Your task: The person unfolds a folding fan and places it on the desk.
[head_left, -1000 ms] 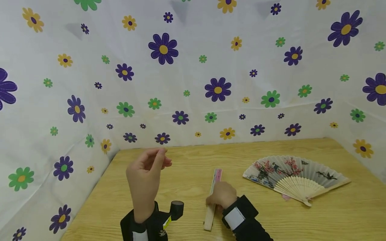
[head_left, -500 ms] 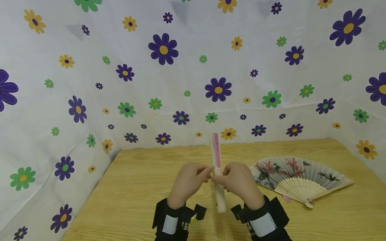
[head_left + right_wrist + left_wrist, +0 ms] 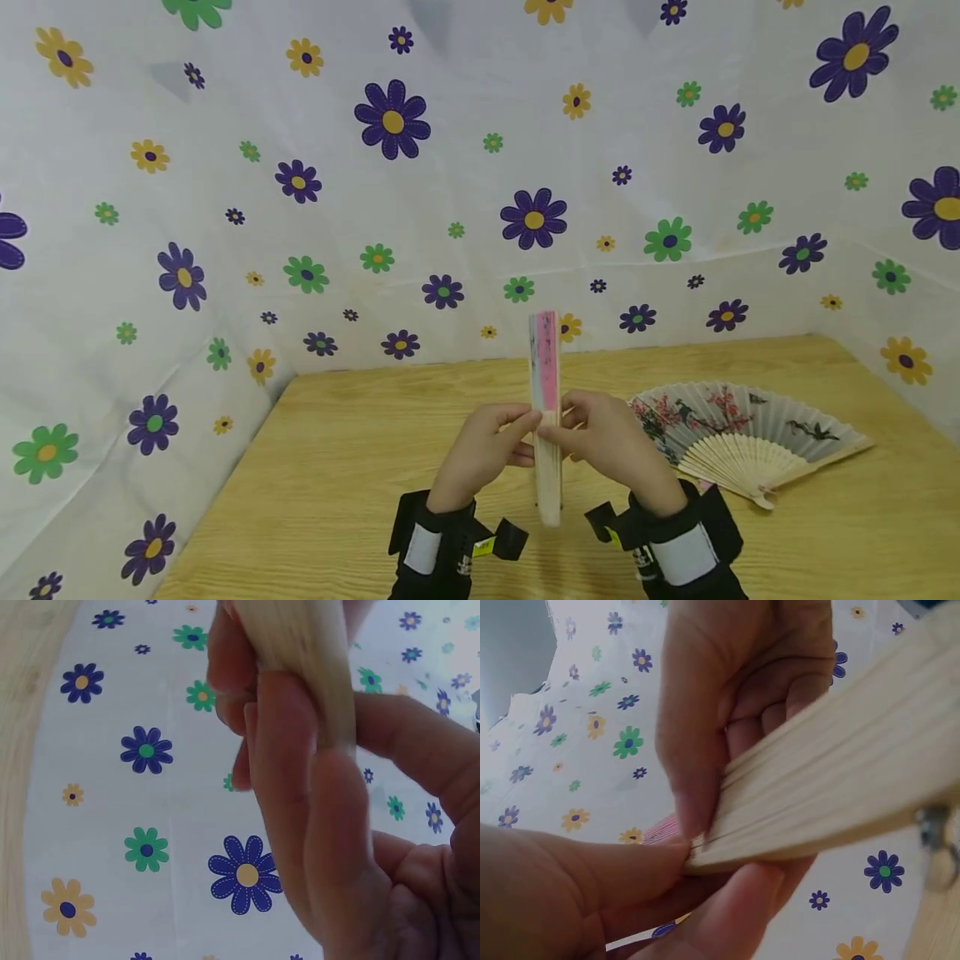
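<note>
Held upright between both hands in the head view is a folded hand fan (image 3: 549, 475), its pale wooden ribs below and a pink and bluish-white folded leaf on top. My left hand (image 3: 491, 446) pinches its left edge about mid-length, thumb in front. From the other side my right hand (image 3: 611, 437) pinches it at the same height. The left wrist view shows the stacked ribs (image 3: 840, 765) close up, with a small metal ring at the rivet. In the right wrist view, fingers and thumb lie on both sides of the wooden fan (image 3: 307, 645).
An open fan (image 3: 742, 442) painted with blossoms and birds lies spread on the wooden table (image 3: 360, 467) at the right, partly behind my right hand. A white cloth (image 3: 450, 183) printed with flowers stands as a wall behind and beside the table.
The folded fan, first gripped by my right hand alone low over the table, has risen upright. My left hand came in from the left and now pinches it too.
</note>
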`<act>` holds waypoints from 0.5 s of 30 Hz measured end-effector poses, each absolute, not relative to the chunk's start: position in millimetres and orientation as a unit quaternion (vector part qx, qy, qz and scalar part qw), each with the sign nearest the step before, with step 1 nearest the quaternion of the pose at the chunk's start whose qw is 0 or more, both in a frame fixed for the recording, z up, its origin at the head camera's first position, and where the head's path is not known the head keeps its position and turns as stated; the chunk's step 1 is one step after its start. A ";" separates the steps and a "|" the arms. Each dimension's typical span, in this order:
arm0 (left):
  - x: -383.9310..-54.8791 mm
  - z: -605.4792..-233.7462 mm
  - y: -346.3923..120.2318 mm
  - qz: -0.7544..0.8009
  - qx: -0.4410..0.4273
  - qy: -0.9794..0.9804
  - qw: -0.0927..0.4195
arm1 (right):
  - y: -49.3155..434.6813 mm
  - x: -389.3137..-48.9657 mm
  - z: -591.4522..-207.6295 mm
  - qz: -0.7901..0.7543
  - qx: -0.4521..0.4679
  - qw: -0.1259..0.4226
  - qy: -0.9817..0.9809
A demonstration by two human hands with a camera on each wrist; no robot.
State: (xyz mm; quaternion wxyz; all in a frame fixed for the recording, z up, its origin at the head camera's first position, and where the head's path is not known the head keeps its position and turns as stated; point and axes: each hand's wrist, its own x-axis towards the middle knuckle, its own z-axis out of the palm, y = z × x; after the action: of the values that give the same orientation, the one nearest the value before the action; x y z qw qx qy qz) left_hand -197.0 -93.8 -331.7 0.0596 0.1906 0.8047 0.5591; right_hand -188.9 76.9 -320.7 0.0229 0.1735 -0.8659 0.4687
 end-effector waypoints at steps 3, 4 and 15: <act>-197.5 -332.7 -90.3 0.546 0.195 0.813 0.053 | 73.9 -189.1 -320.6 0.451 0.158 0.037 -0.878; -197.4 -332.9 -89.5 0.542 0.196 0.816 0.051 | 73.0 -188.9 -320.5 0.446 0.152 0.040 -0.881; -194.1 -332.5 -83.6 0.509 0.168 0.844 0.014 | 70.9 -188.4 -320.1 0.443 0.094 0.056 -0.890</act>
State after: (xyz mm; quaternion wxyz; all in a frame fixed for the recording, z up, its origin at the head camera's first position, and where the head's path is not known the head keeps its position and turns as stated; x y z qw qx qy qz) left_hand -194.1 -83.6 -332.5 0.0141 0.1677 0.8440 0.5093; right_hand -188.4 70.9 -320.1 0.0556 0.0941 -0.8897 0.4434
